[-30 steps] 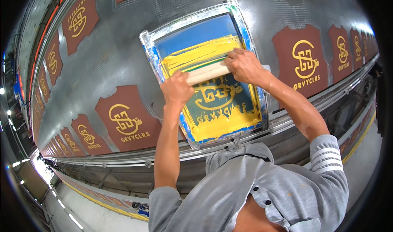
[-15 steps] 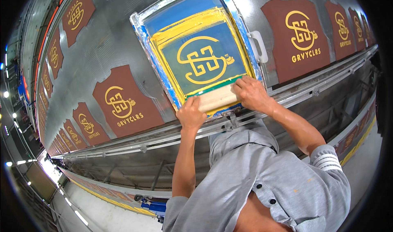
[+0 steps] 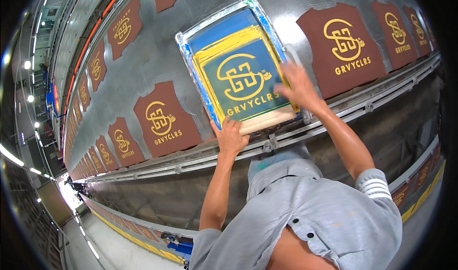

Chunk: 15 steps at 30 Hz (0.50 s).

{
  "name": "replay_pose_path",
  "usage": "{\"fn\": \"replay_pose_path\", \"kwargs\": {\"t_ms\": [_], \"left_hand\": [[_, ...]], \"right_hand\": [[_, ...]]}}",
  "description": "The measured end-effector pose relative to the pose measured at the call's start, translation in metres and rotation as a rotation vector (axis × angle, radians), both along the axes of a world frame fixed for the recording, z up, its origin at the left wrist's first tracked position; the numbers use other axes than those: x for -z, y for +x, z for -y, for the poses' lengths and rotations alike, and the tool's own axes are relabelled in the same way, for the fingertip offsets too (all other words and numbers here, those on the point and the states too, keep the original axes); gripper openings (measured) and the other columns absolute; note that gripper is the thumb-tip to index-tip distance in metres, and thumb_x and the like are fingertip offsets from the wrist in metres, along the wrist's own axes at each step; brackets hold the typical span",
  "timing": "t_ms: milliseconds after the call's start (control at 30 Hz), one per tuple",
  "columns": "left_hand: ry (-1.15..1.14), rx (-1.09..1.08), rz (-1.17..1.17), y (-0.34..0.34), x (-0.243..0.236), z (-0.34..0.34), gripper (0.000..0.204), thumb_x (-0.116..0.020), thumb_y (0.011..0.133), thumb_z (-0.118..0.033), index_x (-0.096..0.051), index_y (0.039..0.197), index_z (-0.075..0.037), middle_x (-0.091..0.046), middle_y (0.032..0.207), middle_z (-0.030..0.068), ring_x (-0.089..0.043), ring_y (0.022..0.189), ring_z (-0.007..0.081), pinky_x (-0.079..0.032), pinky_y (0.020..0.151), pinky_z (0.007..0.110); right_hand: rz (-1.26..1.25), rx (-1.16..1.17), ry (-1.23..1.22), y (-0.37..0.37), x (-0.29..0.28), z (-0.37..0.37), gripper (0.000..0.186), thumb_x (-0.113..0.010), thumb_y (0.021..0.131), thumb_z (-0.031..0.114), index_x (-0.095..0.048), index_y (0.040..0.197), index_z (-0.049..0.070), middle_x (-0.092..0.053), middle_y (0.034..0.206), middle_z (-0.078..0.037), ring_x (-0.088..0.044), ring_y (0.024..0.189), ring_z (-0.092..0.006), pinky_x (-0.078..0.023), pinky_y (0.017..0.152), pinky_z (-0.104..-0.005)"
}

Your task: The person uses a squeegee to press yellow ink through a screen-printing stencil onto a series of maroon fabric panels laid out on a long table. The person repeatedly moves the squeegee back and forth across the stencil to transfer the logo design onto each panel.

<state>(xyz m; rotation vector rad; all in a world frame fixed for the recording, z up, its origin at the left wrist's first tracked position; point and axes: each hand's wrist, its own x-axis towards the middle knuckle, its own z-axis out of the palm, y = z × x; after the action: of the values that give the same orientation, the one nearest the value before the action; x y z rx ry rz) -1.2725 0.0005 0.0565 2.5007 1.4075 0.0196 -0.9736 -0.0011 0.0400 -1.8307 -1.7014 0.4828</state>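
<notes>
A screen-printing frame [image 3: 208, 96] with blue mesh and yellow ink around a logo stencil lies on the metal printing table. Along its near end rests a wooden squeegee [image 3: 267, 120] with a green blade. My left hand [image 3: 231, 136] grips the squeegee's left end at the frame's lower left. My right hand [image 3: 298, 86] is off the squeegee, blurred, fingers spread over the frame's right side, close to a pale side handle [image 3: 294, 55].
Maroon shirt panels [image 3: 343, 69] printed with yellow logos line the table [image 3: 167, 46] on both sides of the frame and along its far edge. A metal rail [image 3: 181, 167] with clamps runs along the near edge, above my grey-shirted body.
Both hands pulled the squeegee from the upper part of the screen toward me, uncovering the stencil. My right hand then let go and rose toward the frame's right side.
</notes>
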Motion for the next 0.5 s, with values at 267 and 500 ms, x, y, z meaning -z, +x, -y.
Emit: {"fn": "replay_pose_path", "kwargs": {"t_ms": [267,500], "left_hand": [[-0.051,0.012,0.075,0.012,0.025,0.01,0.022,-0.067,0.065,-0.008,-0.072,0.087,-0.005,-0.069,0.094,0.0114,-0.062,0.104,0.0287,-0.032,0.109,0.064],[-0.014,-0.073,0.234,-0.062,0.01,-0.003,0.025,-0.065,0.059,-0.006,-0.072,0.083,-0.006,-0.069,0.089,0.0117,-0.064,0.094,0.0306,-0.039,0.103,0.062]], "right_hand": [[-0.158,0.338,-0.143,0.046,0.083,-0.093,0.035,-0.059,0.096,0.031,-0.071,0.114,0.004,-0.071,0.111,-0.018,-0.068,0.105,-0.034,-0.05,0.091,-0.0418],[-0.181,0.442,0.023,-0.038,0.012,-0.11,0.029,-0.059,0.095,0.024,-0.07,0.115,0.006,-0.074,0.097,-0.015,-0.071,0.092,-0.0294,-0.053,0.082,-0.0396]]}}
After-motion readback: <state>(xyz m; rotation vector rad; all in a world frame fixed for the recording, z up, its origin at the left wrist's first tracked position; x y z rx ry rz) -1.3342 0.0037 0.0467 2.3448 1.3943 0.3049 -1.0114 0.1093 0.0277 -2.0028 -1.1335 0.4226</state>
